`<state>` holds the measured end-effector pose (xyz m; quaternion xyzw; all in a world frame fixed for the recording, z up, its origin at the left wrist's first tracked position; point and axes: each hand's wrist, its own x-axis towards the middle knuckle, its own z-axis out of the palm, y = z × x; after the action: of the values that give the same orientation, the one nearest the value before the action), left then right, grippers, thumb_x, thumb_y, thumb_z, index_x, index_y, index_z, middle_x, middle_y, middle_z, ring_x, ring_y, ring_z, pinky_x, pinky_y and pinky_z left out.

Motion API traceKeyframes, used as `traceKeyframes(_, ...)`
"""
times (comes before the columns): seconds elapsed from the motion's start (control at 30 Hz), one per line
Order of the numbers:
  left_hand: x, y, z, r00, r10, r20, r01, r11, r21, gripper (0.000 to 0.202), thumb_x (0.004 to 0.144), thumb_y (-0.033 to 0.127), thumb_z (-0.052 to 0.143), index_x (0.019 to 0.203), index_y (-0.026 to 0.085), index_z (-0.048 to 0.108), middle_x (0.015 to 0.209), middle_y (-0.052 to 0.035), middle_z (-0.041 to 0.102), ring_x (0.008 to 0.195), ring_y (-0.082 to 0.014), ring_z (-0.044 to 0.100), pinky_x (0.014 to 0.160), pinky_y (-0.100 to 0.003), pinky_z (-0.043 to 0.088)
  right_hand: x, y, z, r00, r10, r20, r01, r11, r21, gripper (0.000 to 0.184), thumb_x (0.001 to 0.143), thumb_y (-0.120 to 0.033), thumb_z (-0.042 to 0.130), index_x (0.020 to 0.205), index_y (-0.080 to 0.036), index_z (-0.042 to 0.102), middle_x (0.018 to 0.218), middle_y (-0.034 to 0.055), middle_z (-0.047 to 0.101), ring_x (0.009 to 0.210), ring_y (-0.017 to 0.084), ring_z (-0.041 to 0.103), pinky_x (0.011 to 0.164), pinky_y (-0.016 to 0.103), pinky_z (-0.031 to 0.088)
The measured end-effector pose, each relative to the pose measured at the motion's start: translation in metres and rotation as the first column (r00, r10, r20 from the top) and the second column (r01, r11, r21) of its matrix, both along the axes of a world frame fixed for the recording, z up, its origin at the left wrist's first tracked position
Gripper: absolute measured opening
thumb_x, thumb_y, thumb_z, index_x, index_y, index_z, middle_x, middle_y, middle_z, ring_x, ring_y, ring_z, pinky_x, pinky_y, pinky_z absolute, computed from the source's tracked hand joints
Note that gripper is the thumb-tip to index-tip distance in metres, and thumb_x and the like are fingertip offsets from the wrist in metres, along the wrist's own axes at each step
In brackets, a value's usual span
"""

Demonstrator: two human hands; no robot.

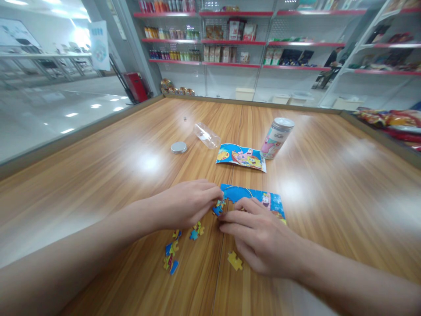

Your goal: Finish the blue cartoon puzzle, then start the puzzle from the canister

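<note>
A partly joined jigsaw puzzle (240,193), mostly blue with cartoon figures, lies flat on the wooden table. At its left edge, the bent fingers of my left hand (197,199) close on a small puzzle piece (218,210), partly hidden by the fingertips. Over the puzzle's near side rests my right hand (263,232), palm down, fingers stretched and apart, covering part of the picture. A yellow puzzle piece (234,260) lies just below it. Several loose pieces (171,254) are strewn below my left hand, beside a small cluster (196,231).
Beyond the puzzle lies a printed picture sheet (241,156) with a can (277,138) standing at its right corner. A clear plastic container (206,135) rests on its side near a round silver lid (178,147). Shelves of goods (230,41) line the back; snack packets (394,120) lie at right.
</note>
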<state>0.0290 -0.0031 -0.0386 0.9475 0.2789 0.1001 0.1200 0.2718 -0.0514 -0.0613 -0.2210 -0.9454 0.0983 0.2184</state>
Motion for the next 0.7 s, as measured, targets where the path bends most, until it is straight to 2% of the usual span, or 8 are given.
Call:
traceKeyframes(0.07,0.000,0.000,0.001,1.000,0.013,-0.003,-0.013,1.000,-0.003,0.021,0.100,0.018,0.048,0.117,0.014,0.059,0.100,-0.0091,0.067,0.094,-0.0214,0.065,0.083,-0.034,0.054,0.001,0.000,-0.001,0.998,-0.029,-0.058,0.030,0.999,0.018,0.028,0.087,-0.006,0.054,0.107,-0.017,0.070,0.108,0.0080,0.072,0.097,0.025,0.056,0.083,0.044,0.049)
traceKeyframes(0.17,-0.001,0.001,0.001,1.000,-0.017,-0.021,0.017,1.000,0.001,0.018,0.099,0.029,0.057,0.110,0.015,0.060,0.103,-0.0090,0.067,0.097,-0.0222,0.065,0.084,-0.034,0.053,0.003,0.003,-0.004,0.963,-0.180,-0.201,0.187,0.982,0.017,0.023,0.087,-0.005,0.055,0.097,-0.018,0.070,0.101,0.0066,0.073,0.091,0.023,0.056,0.080,0.042,0.047)
traceKeyframes(0.23,-0.002,0.002,-0.001,0.999,-0.031,-0.030,0.032,0.999,0.007,0.018,0.097,0.034,0.062,0.101,0.016,0.061,0.107,-0.0093,0.067,0.101,-0.0230,0.065,0.088,-0.035,0.053,0.004,0.007,-0.005,0.922,-0.272,-0.275,0.274,0.961,-0.033,0.021,0.086,-0.004,0.056,0.090,-0.019,0.070,0.092,0.0047,0.073,0.085,0.022,0.056,0.077,0.040,0.046)
traceKeyframes(0.33,-0.001,0.002,-0.005,0.999,-0.022,-0.032,0.022,1.000,0.016,0.023,0.095,0.038,0.066,0.091,0.016,0.060,0.110,-0.0099,0.067,0.102,-0.0238,0.066,0.090,-0.036,0.053,0.006,0.013,-0.005,0.883,-0.320,-0.344,0.297,0.947,-0.119,0.022,0.084,-0.002,0.056,0.081,-0.019,0.069,0.080,0.0021,0.071,0.076,0.018,0.055,0.072,0.036,0.044)
traceKeyframes(0.43,0.000,0.001,-0.006,1.000,-0.011,-0.021,0.012,1.000,0.023,0.022,0.094,0.036,0.067,0.089,0.016,0.060,0.109,-0.0106,0.068,0.102,-0.0236,0.066,0.090,-0.036,0.053,0.007,0.015,-0.004,0.873,-0.335,-0.355,0.301,0.942,-0.149,0.023,0.083,-0.001,0.055,0.079,-0.019,0.069,0.077,0.0015,0.071,0.075,0.018,0.055,0.070,0.035,0.044)
traceKeyframes(0.53,0.001,0.000,-0.005,1.000,-0.007,0.000,0.007,1.000,0.025,0.019,0.095,0.033,0.066,0.088,0.015,0.061,0.106,-0.0106,0.068,0.101,-0.0233,0.066,0.089,-0.035,0.054,0.006,0.014,-0.005,0.896,-0.328,-0.299,0.298,0.944,-0.143,0.023,0.084,-0.003,0.055,0.084,-0.019,0.071,0.084,0.0031,0.073,0.079,0.020,0.056,0.072,0.036,0.045)
traceKeyframes(0.7,0.001,0.000,-0.006,1.000,0.001,0.012,-0.001,1.000,0.016,0.016,0.096,0.031,0.064,0.094,0.015,0.063,0.104,-0.0102,0.068,0.100,-0.0227,0.066,0.089,-0.035,0.054,0.003,0.012,-0.008,0.950,-0.225,-0.217,0.209,0.973,-0.096,0.029,0.087,-0.005,0.054,0.106,-0.020,0.071,0.112,0.0068,0.073,0.096,0.024,0.058,0.084,0.042,0.049)
